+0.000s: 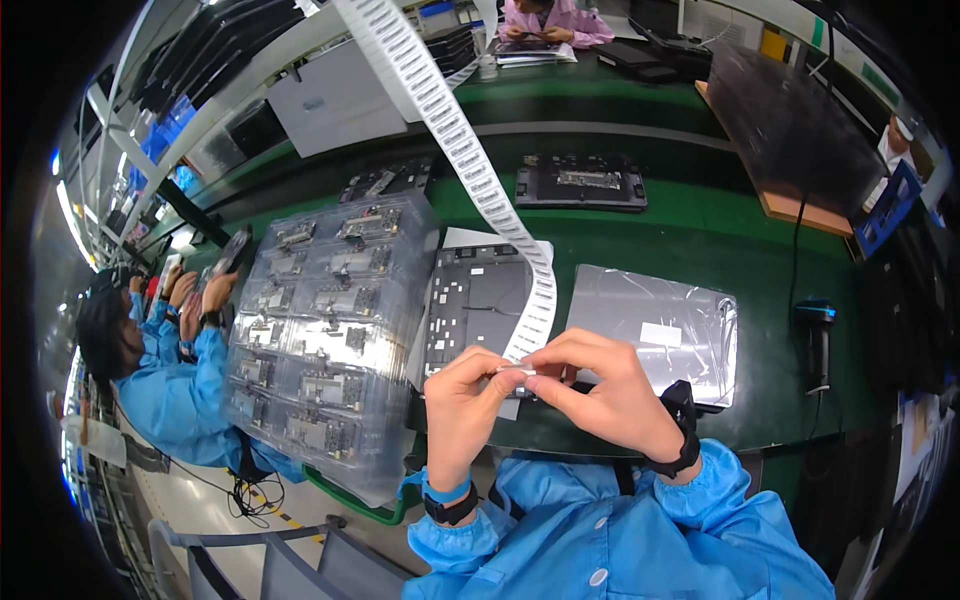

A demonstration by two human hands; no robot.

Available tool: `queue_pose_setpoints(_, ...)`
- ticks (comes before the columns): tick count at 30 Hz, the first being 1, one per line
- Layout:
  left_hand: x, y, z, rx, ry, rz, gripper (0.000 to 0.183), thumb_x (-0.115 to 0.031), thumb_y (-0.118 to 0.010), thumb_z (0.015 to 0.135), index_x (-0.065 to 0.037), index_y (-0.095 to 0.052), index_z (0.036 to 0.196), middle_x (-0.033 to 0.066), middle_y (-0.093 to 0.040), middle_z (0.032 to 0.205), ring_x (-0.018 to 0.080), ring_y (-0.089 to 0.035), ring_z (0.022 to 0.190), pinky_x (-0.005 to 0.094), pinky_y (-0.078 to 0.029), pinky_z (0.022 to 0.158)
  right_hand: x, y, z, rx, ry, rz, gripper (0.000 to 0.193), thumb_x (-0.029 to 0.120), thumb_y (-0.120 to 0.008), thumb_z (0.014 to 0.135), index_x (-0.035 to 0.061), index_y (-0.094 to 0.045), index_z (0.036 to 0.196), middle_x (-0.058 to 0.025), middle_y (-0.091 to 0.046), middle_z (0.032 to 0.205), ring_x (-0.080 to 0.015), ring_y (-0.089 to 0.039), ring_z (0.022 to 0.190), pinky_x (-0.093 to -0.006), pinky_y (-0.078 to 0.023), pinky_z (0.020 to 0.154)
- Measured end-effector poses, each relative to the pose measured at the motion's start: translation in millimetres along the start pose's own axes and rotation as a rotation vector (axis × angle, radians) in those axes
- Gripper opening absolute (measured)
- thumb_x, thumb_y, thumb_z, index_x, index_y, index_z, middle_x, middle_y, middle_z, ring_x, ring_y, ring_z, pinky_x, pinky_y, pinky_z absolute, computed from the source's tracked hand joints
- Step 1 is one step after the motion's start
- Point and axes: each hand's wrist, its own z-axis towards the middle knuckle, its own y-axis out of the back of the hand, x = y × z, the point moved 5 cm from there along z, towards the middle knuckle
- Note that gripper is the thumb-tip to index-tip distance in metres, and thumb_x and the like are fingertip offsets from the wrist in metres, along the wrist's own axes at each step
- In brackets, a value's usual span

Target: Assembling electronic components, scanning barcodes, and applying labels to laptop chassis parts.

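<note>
A long white strip of barcode labels [466,150] hangs down from above and bends toward me, its lower end at my fingertips. My left hand [462,402] pinches that end between thumb and fingers. From the other side, my right hand [608,388] is also closed on it, thumb against fingertips. Just beyond my hands, a dark laptop casing [468,310] dotted with small white stickers lies on a paper sheet, partly covered by the strip. Right of it rests a silver laptop casing [640,300] in clear film with a white label.
Stacked clear plastic trays [292,345] of circuit boards stand at the left. A dark laptop chassis [582,182] lies farther back on the green bench [765,270]. A handheld scanner [817,345] is at the right. A co-worker in blue [175,395] sits left; another in pink [580,25] sits across.
</note>
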Motion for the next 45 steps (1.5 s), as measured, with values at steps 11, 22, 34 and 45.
queue_pose_setpoints(11,-20,-8,-3,0.073,-0.069,0.596,0.027,-0.011,-0.087,0.071,-0.004,-0.078,0.095,0.0088,-0.069,0.083,0.0244,-0.063,0.080,0.0365,-0.049,0.073,-22,35,-26,-0.176,-0.251,0.031,0.013,0.009,-0.074,0.089,-0.0035,-0.073,0.086,-0.0058,-0.068,0.069,-0.0059,-0.062,0.066,-0.0234,-0.047,0.057)
queue_pose_setpoints(22,4,-42,5,-0.076,-0.096,0.647,0.016,-0.004,-0.079,0.080,-0.001,-0.071,0.094,0.0073,-0.065,0.084,0.0192,-0.057,0.074,0.0325,-0.043,0.065,-85,124,-76,-0.430,-0.696,-0.064,0.023,0.013,-0.074,0.089,-0.0097,-0.073,0.083,-0.0090,-0.069,0.064,-0.0108,-0.061,0.048,-0.0247,-0.047,0.045)
queue_pose_setpoints(34,51,-74,25,0.043,0.223,0.657,0.033,-0.025,-0.080,0.086,0.004,-0.067,0.092,0.0162,-0.065,0.072,0.0319,-0.061,0.062,0.0424,-0.047,0.062,-53,195,-115,-0.464,-0.696,-0.903,0.034,0.027,-0.081,0.076,-0.0051,-0.071,0.073,-0.0205,-0.063,0.060,-0.0320,-0.067,0.059,-0.0410,-0.050,0.057)
queue_pose_setpoints(45,52,-76,32,-0.064,0.217,0.170,0.019,-0.012,-0.070,0.096,0.003,-0.059,0.098,0.0071,-0.064,0.086,0.0089,-0.053,0.067,0.0256,-0.044,0.062,-106,354,-175,-0.622,-0.885,-0.352,0.016,0.010,-0.072,0.080,-0.0020,-0.062,0.084,-0.0039,-0.060,0.064,-0.0143,-0.061,0.051,-0.0303,-0.048,0.048)
